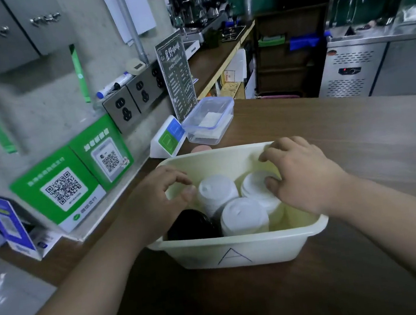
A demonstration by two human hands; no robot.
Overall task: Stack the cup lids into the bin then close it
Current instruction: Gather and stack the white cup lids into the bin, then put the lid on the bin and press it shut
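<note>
Here the cream bin (241, 248) sits on the brown bench (359, 136), holding stacked white cup lids (242, 216) and black lids (189, 224). The left hand (154, 199) grips its left rim and the right hand (302, 173) grips its right rim, both thumbs inside.

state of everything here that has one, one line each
bin: open, no cover on
white lid stacks: three, inside bin
black lid stack: inside bin, near-left corner
left hand: fingers curled over bin's left rim, grip unclear
right hand: over bin's right rim, thumb by a white stack, grip unclear
clear container: lid on
</note>
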